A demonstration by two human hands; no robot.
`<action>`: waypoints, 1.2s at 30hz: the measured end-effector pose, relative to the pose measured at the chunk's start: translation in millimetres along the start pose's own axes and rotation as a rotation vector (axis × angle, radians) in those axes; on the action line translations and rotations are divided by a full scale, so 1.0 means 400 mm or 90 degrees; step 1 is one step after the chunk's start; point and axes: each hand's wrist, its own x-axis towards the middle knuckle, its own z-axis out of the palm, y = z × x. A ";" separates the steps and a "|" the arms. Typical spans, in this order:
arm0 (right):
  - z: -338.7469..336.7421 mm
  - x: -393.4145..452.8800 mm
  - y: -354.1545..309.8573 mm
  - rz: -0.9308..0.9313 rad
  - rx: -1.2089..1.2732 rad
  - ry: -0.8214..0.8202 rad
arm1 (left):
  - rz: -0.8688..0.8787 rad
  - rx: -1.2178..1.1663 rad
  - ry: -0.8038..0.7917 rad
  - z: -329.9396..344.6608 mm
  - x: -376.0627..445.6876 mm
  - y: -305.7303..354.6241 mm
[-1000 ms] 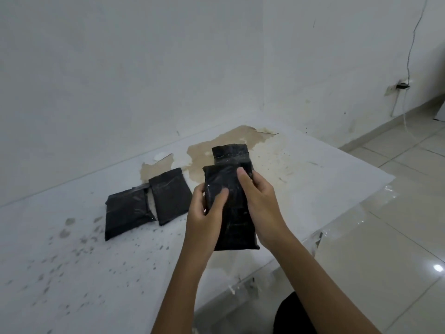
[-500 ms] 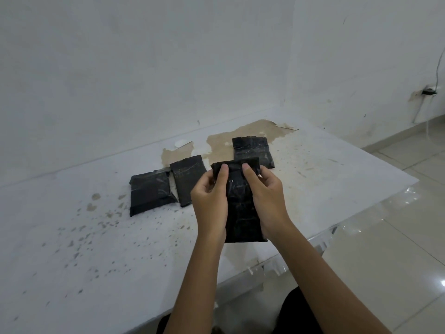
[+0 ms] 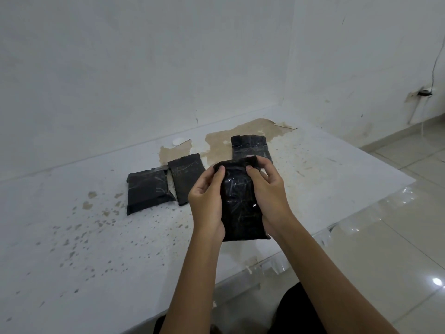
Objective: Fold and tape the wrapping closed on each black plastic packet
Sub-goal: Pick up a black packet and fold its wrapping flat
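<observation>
I hold a black plastic packet [image 3: 242,206] upright above the near edge of the white table [image 3: 72,249]. My left hand [image 3: 207,201] grips its left side, thumb on the top left corner. My right hand [image 3: 268,191] grips the right side and pinches the top flap, which is bent over toward me. Three more black packets lie on the table: one [image 3: 250,147] just behind the held packet, one [image 3: 186,175] to its left, and one [image 3: 147,191] farther left, touching that one.
The table has a brown peeled patch [image 3: 240,135] near the back wall and many small dark specks on its left part. A white wall stands close behind. Tiled floor [image 3: 385,237] lies to the right, with a wall socket and cable [image 3: 425,92] beyond.
The top flap of the held packet has been folded down toward me. My thumbs have moved up to its top corners. The camera view has shifted left.
</observation>
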 end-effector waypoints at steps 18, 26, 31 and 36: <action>-0.022 0.022 0.027 0.104 0.093 -0.039 | -0.036 0.009 0.009 -0.031 0.036 -0.031; -0.037 0.026 0.031 0.151 0.121 -0.005 | -0.066 0.022 0.044 -0.040 0.062 -0.069; -0.045 0.047 0.060 0.115 0.054 -0.033 | -0.054 0.025 0.039 -0.045 0.074 -0.090; -0.064 0.063 0.084 0.097 0.071 -0.033 | -0.033 0.028 0.006 -0.050 0.074 -0.095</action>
